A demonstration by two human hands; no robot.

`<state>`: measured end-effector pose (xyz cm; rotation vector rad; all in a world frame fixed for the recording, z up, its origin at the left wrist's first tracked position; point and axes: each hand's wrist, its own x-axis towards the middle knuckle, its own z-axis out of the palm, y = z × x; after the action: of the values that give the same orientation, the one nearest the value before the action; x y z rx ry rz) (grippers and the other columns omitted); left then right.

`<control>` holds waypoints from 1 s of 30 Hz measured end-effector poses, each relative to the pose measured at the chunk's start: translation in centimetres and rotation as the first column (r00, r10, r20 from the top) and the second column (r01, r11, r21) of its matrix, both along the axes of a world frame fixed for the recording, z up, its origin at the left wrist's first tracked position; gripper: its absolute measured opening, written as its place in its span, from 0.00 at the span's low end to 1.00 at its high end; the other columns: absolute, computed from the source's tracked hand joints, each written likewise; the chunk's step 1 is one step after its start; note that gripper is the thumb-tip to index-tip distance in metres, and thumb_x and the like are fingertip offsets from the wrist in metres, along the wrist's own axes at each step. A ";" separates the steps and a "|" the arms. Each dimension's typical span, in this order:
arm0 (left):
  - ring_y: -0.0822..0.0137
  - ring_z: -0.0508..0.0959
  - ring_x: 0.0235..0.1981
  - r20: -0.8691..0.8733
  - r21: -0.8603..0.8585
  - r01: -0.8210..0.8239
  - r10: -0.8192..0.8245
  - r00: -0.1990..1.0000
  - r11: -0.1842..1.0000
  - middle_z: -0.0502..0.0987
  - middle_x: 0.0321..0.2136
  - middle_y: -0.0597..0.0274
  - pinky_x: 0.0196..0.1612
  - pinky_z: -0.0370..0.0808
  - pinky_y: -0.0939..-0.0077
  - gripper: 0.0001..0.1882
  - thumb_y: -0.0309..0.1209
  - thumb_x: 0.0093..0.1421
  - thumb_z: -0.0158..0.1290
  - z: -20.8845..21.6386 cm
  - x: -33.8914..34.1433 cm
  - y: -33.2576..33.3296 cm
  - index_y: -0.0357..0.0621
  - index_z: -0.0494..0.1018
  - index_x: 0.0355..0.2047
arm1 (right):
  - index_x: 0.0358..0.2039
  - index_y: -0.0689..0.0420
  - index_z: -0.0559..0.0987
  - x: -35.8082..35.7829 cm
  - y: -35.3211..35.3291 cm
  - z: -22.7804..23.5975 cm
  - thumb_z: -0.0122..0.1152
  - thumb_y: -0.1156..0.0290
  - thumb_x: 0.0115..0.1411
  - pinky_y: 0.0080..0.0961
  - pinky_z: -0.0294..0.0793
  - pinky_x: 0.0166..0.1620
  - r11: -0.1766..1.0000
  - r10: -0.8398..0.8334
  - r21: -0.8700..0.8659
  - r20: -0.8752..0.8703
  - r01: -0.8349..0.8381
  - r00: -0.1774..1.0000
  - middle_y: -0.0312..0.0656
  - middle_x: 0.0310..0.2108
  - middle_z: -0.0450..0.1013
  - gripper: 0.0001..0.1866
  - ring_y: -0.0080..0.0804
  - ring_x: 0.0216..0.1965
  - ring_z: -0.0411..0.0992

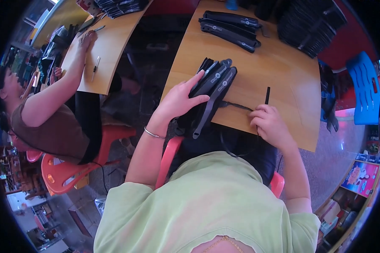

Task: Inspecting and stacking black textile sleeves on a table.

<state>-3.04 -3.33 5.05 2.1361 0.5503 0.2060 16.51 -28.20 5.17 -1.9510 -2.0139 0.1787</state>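
A loose pile of long, flat black straps (217, 80) with pale printed marks sits at the table's left edge, some ends hanging over the front. My left hand (179, 99) touches the pile's left side, its index finger stretched along it and its thumb held apart. Curled fingers of my right hand (271, 124) close on a thin black strip (267, 96), whose free end sticks up past the knuckles. From beside the pile, a dark narrow band (237, 105) runs across the wood to that hand. Its link to the strip is hidden by the fingers.
More black straps (230, 30) lie farther up the wooden table (283, 69), near a tall bundled stack (310, 25). A blue chair (365, 88) stands at right. On the left, another person (50, 122) works at a second table (109, 50) holding a pen-like tool (96, 67).
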 end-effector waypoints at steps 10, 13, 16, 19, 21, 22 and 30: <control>0.46 0.71 0.51 -0.074 0.034 0.100 -0.097 0.993 0.994 0.70 0.48 0.35 0.54 0.66 0.64 0.38 0.43 0.59 0.53 -0.4 -0.3 0.8 0.47 0.51 0.66 | 0.40 0.52 0.78 -5.8 5.1 2.9 0.69 0.71 0.42 0.37 0.61 0.58 0.978 0.046 0.210 -0.267 0.012 0.963 0.36 0.45 0.72 0.20 0.35 0.52 0.66; 0.45 0.71 0.50 -0.022 0.015 0.114 -0.113 0.993 0.993 0.69 0.48 0.36 0.54 0.66 0.64 0.37 0.43 0.60 0.51 -0.8 -0.5 0.9 0.48 0.51 0.66 | 0.41 0.51 0.79 -7.2 7.6 0.8 0.69 0.71 0.42 0.38 0.60 0.60 0.954 0.184 0.254 -0.073 -0.160 0.980 0.36 0.46 0.71 0.21 0.35 0.54 0.65; 0.45 0.72 0.49 -0.042 0.012 0.073 -0.073 0.996 0.997 0.69 0.48 0.37 0.53 0.67 0.65 0.36 0.42 0.60 0.52 -0.6 -0.6 0.4 0.51 0.52 0.66 | 0.39 0.47 0.80 -7.4 8.8 -1.2 0.68 0.71 0.41 0.40 0.58 0.62 0.932 0.242 0.285 -0.034 -0.223 0.970 0.36 0.45 0.70 0.20 0.35 0.54 0.64; 0.46 0.72 0.48 -0.004 0.032 0.061 -0.061 0.998 0.998 0.69 0.47 0.38 0.52 0.68 0.65 0.35 0.40 0.59 0.52 -1.4 -0.6 0.4 0.54 0.53 0.66 | 0.36 0.45 0.80 -8.0 9.3 -2.2 0.69 0.71 0.40 0.43 0.58 0.61 0.914 0.212 0.368 -0.069 -0.173 0.975 0.35 0.43 0.71 0.18 0.35 0.53 0.65; 0.46 0.73 0.46 0.018 0.079 0.054 -0.055 0.998 0.995 0.70 0.44 0.39 0.50 0.69 0.65 0.35 0.38 0.57 0.53 -1.5 -0.4 0.4 0.55 0.55 0.65 | 0.34 0.45 0.80 -8.3 9.5 -2.6 0.69 0.71 0.39 0.46 0.59 0.61 0.895 0.186 0.423 -0.067 -0.141 0.980 0.34 0.40 0.71 0.17 0.35 0.50 0.67; 0.46 0.73 0.46 0.018 0.078 0.049 -0.051 0.999 0.996 0.70 0.44 0.39 0.50 0.69 0.65 0.35 0.38 0.57 0.53 -1.5 -0.5 0.3 0.55 0.55 0.65 | 0.34 0.45 0.80 -8.2 9.5 -2.6 0.69 0.71 0.39 0.46 0.59 0.61 0.894 0.191 0.423 -0.067 -0.145 0.979 0.34 0.40 0.71 0.17 0.35 0.50 0.67; 0.46 0.73 0.45 -0.035 0.122 0.056 -0.052 0.998 0.991 0.71 0.44 0.40 0.48 0.70 0.62 0.36 0.38 0.57 0.53 -1.2 -0.5 0.4 0.54 0.55 0.65 | 0.37 0.48 0.79 -7.0 9.8 -1.9 0.68 0.70 0.42 0.50 0.57 0.62 0.911 0.293 0.360 -0.225 -0.199 0.929 0.34 0.41 0.71 0.18 0.38 0.50 0.67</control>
<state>-3.50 -2.91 3.89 2.2747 0.5090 0.1798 9.47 -18.44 3.26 -1.3795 -1.9516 0.1488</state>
